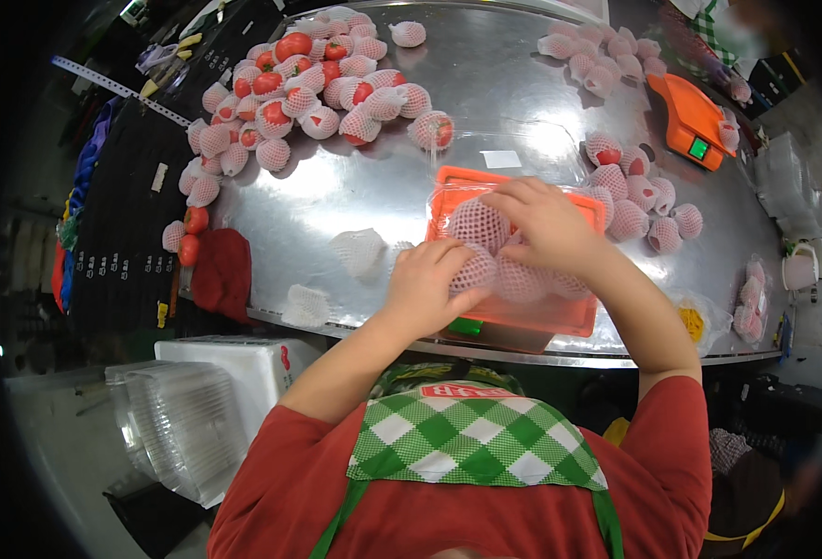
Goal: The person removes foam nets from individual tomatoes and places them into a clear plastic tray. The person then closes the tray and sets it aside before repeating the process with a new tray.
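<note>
My left hand point(427, 285) curls its fingers and thumb around a foam-netted tomato point(474, 271). Just above it, my right hand point(549, 226) is closed over the side of another netted tomato point(478, 224), its fingertips on the top. These tomatoes sit close together in a clear plastic box, whose raised film-like lid point(485, 149) stretches away from me. Under the box is an orange weighing scale point(574, 320) with a green display point(465, 326), partly hidden by my left hand. Empty white foam nets point(358, 252) lie left of my left hand.
A big pile of netted tomatoes point(299, 98) covers the table's far left. More netted tomatoes point(636, 191) lie right of the scale, with others point(602, 56) behind. A second orange scale point(690, 121) stands far right. A dark red cloth point(221, 275) and stacked clear boxes point(176, 419) are at left.
</note>
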`<action>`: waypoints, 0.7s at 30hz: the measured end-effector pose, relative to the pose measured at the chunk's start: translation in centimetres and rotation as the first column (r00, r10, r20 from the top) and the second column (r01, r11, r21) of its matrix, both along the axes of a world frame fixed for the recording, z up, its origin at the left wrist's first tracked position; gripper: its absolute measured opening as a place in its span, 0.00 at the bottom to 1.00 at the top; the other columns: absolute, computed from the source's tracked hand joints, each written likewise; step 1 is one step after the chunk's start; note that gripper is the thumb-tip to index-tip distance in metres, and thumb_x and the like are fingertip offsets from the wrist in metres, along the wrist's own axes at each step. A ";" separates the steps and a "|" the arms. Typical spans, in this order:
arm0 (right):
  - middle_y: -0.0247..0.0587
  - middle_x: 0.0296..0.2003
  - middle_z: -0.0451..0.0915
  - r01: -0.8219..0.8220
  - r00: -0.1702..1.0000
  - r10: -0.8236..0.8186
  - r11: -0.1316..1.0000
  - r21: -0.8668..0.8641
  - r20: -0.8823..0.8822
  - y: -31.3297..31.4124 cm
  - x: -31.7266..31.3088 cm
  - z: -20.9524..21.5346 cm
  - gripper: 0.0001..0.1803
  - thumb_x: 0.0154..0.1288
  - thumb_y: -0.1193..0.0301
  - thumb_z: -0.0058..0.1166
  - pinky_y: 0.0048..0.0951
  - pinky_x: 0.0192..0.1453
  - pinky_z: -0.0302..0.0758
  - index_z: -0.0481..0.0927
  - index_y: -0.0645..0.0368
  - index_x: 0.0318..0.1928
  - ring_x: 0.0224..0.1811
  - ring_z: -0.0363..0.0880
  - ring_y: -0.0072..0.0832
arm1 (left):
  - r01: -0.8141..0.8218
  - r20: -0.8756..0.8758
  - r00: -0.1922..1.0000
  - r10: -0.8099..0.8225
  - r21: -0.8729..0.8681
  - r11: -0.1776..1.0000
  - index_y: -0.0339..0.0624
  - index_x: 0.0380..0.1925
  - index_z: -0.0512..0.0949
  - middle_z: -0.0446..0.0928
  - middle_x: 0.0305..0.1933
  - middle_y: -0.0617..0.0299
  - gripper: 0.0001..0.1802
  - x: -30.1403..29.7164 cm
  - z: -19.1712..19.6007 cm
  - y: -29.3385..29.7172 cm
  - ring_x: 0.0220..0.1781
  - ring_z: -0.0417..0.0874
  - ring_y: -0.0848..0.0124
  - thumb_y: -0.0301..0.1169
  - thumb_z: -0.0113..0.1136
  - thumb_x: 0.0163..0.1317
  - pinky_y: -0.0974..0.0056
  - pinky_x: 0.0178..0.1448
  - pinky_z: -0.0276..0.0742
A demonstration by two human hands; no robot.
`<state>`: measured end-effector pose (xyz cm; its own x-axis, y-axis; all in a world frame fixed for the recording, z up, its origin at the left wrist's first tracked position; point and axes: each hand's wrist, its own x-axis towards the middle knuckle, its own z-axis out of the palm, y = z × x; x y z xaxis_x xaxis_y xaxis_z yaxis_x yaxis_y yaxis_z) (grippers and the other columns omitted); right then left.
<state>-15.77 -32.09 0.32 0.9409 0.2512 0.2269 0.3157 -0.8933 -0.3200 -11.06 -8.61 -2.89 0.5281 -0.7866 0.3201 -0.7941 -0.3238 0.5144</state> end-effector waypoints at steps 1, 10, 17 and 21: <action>0.41 0.49 0.79 0.018 1.000 -0.017 0.998 0.061 -0.020 -0.9 -1.0 1.1 0.29 0.45 0.65 0.67 0.43 0.59 0.70 0.78 0.56 0.52 0.55 0.75 0.41 | 0.012 -0.014 1.000 -0.012 -0.003 1.000 0.44 0.46 0.78 0.78 0.50 0.56 0.27 0.2 0.2 0.0 0.52 0.79 0.57 0.46 0.70 0.49 0.51 0.53 0.70; 0.46 0.40 0.84 0.587 0.809 -0.576 0.788 0.184 -0.114 -4.7 -7.5 0.8 0.24 0.54 0.58 0.66 0.40 0.45 0.79 0.81 0.59 0.48 0.42 0.83 0.44 | -0.079 -0.032 0.996 0.085 0.164 0.983 0.40 0.51 0.74 0.80 0.46 0.47 0.31 3.8 2.0 -3.3 0.47 0.82 0.50 0.46 0.69 0.52 0.53 0.48 0.78; 0.51 0.36 0.84 0.664 0.713 -0.633 0.748 0.002 -0.300 -2.1 -3.8 -1.9 0.41 0.50 0.50 0.67 0.39 0.42 0.80 0.73 0.59 0.60 0.38 0.85 0.43 | -0.050 -0.078 0.991 0.110 0.542 0.839 0.37 0.56 0.70 0.79 0.48 0.42 0.41 4.6 2.2 -7.7 0.49 0.82 0.49 0.50 0.71 0.46 0.52 0.50 0.79; 0.58 0.44 0.81 0.668 0.739 -0.609 0.716 0.202 -0.289 -2.2 -3.9 -3.2 0.45 0.47 0.49 0.69 0.41 0.47 0.79 0.70 0.63 0.61 0.45 0.83 0.48 | -0.042 -0.093 0.991 0.101 0.498 0.866 0.37 0.56 0.70 0.79 0.48 0.44 0.40 4.5 2.4 -7.6 0.51 0.82 0.49 0.50 0.70 0.48 0.52 0.51 0.78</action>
